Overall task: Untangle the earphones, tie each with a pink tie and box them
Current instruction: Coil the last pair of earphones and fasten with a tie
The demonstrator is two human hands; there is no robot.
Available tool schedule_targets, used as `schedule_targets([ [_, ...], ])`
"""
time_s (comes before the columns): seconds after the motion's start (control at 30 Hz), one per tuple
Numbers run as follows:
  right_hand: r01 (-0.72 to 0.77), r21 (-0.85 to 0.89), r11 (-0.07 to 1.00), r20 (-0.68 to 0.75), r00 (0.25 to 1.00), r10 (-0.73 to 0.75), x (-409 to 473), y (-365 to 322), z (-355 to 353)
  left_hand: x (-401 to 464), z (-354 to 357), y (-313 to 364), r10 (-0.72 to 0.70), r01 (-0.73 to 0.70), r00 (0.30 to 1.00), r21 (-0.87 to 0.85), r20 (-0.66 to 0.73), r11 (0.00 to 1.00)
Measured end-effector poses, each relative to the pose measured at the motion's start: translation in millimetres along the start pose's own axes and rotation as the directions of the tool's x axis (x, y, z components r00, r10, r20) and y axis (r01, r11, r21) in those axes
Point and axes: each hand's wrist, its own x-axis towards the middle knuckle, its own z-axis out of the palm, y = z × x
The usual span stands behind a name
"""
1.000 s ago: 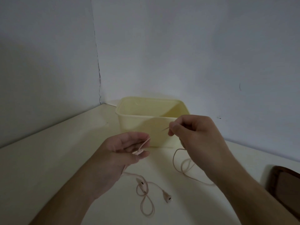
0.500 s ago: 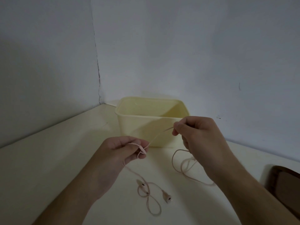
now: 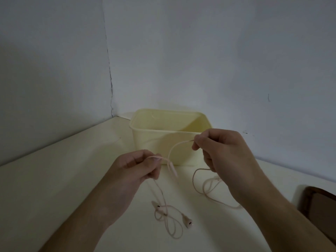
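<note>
Head cam, dim lighting: left hand [image 3: 131, 170] pinching a thin pale-pink rubbery earphone cable [image 3: 174, 150] near its little inline piece, right hand [image 3: 220, 151] pinching the same cable further along, short span arching between them just in front of the pale yellow plastic box [image 3: 154, 140]. Rest of it trailing onto the cream table [image 3: 54, 179], both buds [image 3: 187, 220] lying in loose loops below the hands. Probably featherlight, floppy, a bit grabby, so prone to re-snagging. Best taken fingertip-style near a crossing, not by the buds. No pink tie spotted.
</note>
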Motion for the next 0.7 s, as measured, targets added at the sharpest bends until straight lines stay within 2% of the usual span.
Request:
schedule_targets([
  [0.13, -0.041, 0.011, 0.999, -0.171, 0.984, 0.042, 7, 2, -13, -1, 0, 5, -0.04, 0.037, 0.999, -0.115, -0.025, 0.993],
  [0.27, -0.047, -0.112, 0.993, -0.309, 0.951, 0.011, 15, 3, -29, 2, -5, 11, -0.096, 0.058, 0.987, -0.28, -0.125, 0.958],
  [0.37, -0.067, -0.187, 0.98, -0.392, 0.92, -0.012, 18, 2, -39, 3, -7, 11, -0.078, 0.02, 0.978, -0.288, -0.193, 0.957],
  [0.47, -0.104, -0.354, 0.929, -0.453, 0.888, -0.073, 19, 4, -52, 2, -8, 11, -0.051, -0.021, 0.971, -0.296, -0.233, 0.955],
  [0.57, -0.167, -0.493, 0.854, -0.463, 0.881, -0.095, 20, 7, -63, 3, -10, 8, -0.025, -0.04, 0.973, -0.271, -0.229, 0.962],
  [0.63, -0.233, -0.562, 0.794, -0.417, 0.908, -0.029, 20, 6, -64, 2, -9, 6, 0.026, -0.066, 0.979, -0.195, -0.201, 0.978],
  [0.7, -0.267, -0.674, 0.689, -0.314, 0.948, 0.061, 18, 2, -59, 1, -7, 3, 0.086, -0.101, 0.982, -0.078, -0.167, 0.992],
])
